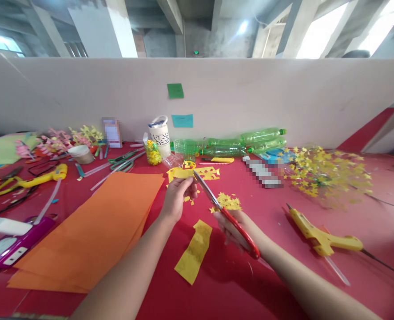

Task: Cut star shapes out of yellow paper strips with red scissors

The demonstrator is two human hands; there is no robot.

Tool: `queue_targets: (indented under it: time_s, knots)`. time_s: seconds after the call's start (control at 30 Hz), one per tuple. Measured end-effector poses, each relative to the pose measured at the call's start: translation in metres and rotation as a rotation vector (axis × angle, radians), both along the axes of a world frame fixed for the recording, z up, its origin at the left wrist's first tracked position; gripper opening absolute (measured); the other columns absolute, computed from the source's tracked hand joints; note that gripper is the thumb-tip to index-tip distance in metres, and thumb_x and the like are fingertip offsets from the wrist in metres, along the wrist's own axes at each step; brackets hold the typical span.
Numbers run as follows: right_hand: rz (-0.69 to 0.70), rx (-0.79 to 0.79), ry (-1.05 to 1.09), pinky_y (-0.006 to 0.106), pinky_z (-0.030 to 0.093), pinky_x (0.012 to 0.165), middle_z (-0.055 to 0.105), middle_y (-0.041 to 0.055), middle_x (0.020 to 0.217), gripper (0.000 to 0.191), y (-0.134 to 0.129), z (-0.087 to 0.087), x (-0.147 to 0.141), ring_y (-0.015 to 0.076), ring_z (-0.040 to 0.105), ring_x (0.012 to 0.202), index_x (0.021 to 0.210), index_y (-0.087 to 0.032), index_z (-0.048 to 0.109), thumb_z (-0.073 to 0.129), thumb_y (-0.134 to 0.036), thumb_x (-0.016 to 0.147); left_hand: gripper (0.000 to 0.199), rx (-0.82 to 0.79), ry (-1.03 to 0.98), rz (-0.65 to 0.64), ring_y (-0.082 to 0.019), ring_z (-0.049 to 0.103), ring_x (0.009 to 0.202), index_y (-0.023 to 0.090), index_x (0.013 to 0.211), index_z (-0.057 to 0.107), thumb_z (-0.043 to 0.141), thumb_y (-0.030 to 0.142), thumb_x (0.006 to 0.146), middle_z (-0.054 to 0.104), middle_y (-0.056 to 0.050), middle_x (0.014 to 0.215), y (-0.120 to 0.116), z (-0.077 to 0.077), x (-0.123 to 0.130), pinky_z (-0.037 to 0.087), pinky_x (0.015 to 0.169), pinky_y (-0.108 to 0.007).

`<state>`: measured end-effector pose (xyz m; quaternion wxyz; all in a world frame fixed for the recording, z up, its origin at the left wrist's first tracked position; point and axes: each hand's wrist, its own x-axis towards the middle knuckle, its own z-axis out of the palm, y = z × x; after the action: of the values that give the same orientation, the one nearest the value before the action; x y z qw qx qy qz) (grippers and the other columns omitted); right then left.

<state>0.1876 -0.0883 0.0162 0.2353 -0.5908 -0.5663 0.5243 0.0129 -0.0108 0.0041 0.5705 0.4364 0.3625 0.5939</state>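
My left hand (178,195) pinches a small piece of yellow paper (187,171), most of it hidden by the fingers. Red-handled scissors (230,215) are in my right hand (235,226), their blade tips reaching up to the left fingertips. Between and beyond the hands lie a yellow sheet with star-shaped holes (210,172) and a pile of small yellow cut stars (228,201). Nearer to me, a yellow strip (195,252) rests on the red table (170,293).
Orange sheets (93,231) cover the left. A yellow glue gun (323,235) and a bunch of yellow stars (326,171) lie right. Green bottles (226,149) and a white cup (160,137) stand or lie by the partition (250,98). A purple power strip (13,246) sits far left.
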Motion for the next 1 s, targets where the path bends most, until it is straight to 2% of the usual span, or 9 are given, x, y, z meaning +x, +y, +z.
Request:
queue_targets:
  time_s: [0.2,0.43,0.6,0.77,1.0]
  knots:
    - [0.045,0.000,0.037,0.016,0.027,0.027,0.043,-0.0051,0.048,0.053,0.000,-0.002,0.003,0.0078,0.047,0.035,0.061,-0.018,0.044,0.049,-0.067,0.081,0.018,0.059,0.008,0.077,-0.007,0.052,0.047,0.016,0.072,0.057,0.063,0.033,0.076,0.057,0.004,0.057,0.003,0.000,-0.005,0.038,0.046,-0.019]
    - [0.101,0.008,0.002,0.016,0.030,0.032,0.049,-0.0036,0.048,0.055,0.001,0.000,0.009,0.0048,0.041,0.032,0.066,-0.016,0.050,0.049,-0.070,0.079,0.017,0.111,0.056,0.058,-0.007,0.050,0.046,0.016,0.068,0.054,0.060,0.028,0.078,0.057,0.004,0.056,0.005,0.002,-0.010,0.038,0.047,-0.020]
    - [0.109,0.008,0.001,0.016,0.031,0.033,0.053,-0.0016,0.051,0.057,0.001,-0.001,0.012,0.0055,0.042,0.035,0.068,-0.016,0.052,0.050,-0.072,0.077,0.017,0.146,0.102,0.031,-0.008,0.049,0.046,0.016,0.067,0.055,0.058,0.027,0.079,0.056,0.004,0.056,0.006,0.002,-0.013,0.038,0.046,-0.021]
    - [0.130,0.012,-0.025,0.016,0.031,0.032,0.052,-0.0019,0.048,0.055,0.002,0.000,0.012,0.0061,0.043,0.033,0.066,-0.016,0.052,0.048,-0.069,0.080,0.017,0.155,0.133,0.019,-0.008,0.048,0.045,0.016,0.066,0.056,0.058,0.027,0.079,0.055,0.004,0.054,0.007,0.002,-0.015,0.037,0.046,-0.021]
    - [0.079,0.020,-0.046,0.015,0.027,0.029,0.047,-0.0031,0.044,0.053,0.005,0.002,0.009,0.0057,0.041,0.029,0.059,-0.016,0.049,0.050,-0.065,0.081,0.020,0.167,0.177,0.017,-0.008,0.048,0.044,0.015,0.065,0.057,0.059,0.028,0.079,0.054,0.003,0.053,0.009,0.000,-0.019,0.037,0.044,-0.021]
